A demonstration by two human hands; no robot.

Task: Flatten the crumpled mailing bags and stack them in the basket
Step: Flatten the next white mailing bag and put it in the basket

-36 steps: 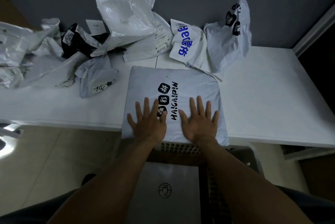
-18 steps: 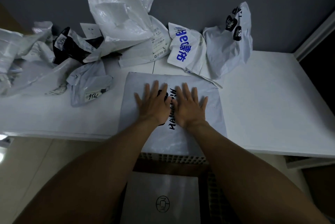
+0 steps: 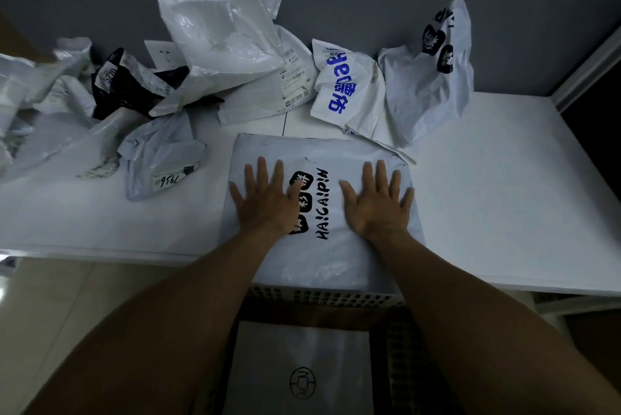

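A pale grey mailing bag (image 3: 322, 256) printed HAICAIPIN lies flat on the white table (image 3: 504, 199), its near edge hanging over the table's front. My left hand (image 3: 267, 201) presses flat on its left half, fingers spread. On the right half, my right hand (image 3: 376, 204) presses flat the same way. Below the table edge stands a perforated basket (image 3: 329, 297) holding a flat white bag (image 3: 299, 367) with a round logo.
Crumpled bags crowd the back of the table: a big white one (image 3: 218, 31), a blue-lettered one (image 3: 346, 89), a grey one with black logos (image 3: 430, 72), a black one (image 3: 131, 85), a small grey one (image 3: 161, 156) marked 7936. More lie at far left (image 3: 30, 105).
My hands, side by side at the bag's middle half a second ago, have slid apart to its left and right halves, smoothing it. A second ago they pressed nearer the front edge.
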